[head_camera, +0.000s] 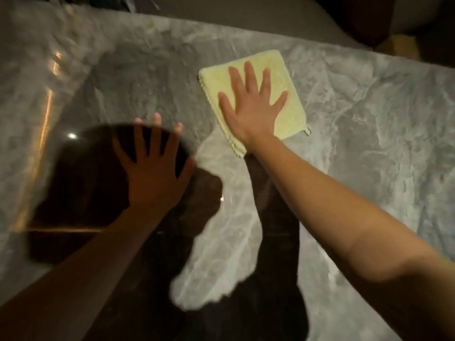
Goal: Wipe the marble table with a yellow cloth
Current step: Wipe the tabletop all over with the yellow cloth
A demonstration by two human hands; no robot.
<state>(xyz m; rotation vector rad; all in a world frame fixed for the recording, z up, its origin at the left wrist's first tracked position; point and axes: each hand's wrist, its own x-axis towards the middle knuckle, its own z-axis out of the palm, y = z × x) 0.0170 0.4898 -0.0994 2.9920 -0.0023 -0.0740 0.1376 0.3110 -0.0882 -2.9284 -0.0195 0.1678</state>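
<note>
Clearly mid-wipe: the right hand (251,107) presses flat, fingers spread, on the folded yellow cloth (251,94) toward the far side of the marble counter (369,119). Left hand (152,168) rests open on bare marble, grasping nothing. How much surface remains unwiped is unclear.

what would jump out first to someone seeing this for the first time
The pale yellow cloth stands out most, folded flat on the grey marble table toward the far side, with the right hand spread open on top of it. Nearer and to the left, the left hand rests flat with fingers splayed, over a dark shadow or reflection on the glossy surface.
</note>
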